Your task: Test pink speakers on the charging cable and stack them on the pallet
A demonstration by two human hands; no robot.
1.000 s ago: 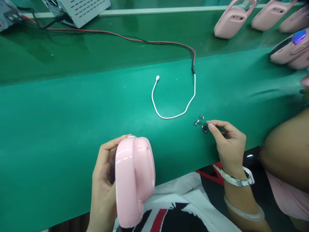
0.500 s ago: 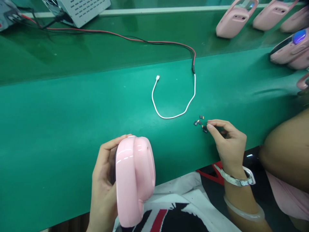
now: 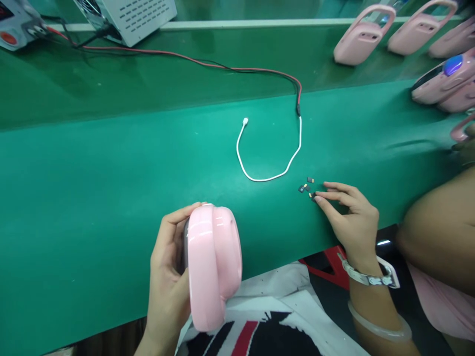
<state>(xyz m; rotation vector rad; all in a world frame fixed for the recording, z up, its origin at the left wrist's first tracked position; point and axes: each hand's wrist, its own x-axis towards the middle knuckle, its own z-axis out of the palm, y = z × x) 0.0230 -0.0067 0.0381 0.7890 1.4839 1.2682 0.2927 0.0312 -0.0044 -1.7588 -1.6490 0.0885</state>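
Note:
My left hand grips a glossy pink rounded device, held upright on edge above the near rim of the green bench. My right hand rests on the bench with its fingertips touching one of several small black chips. I cannot tell whether that chip is pinched or just touched. A white cable lies looped just beyond the chips, its plug end free on the mat.
Red and black wires run from the white cable to a perforated grey box at the back left. Several pink devices stand along the back right. Another person's arm is at the right edge.
My right fingers have flattened and reached left onto the nearest chip. The pink device has shifted slightly right and up in my left hand. The view has tilted a little.

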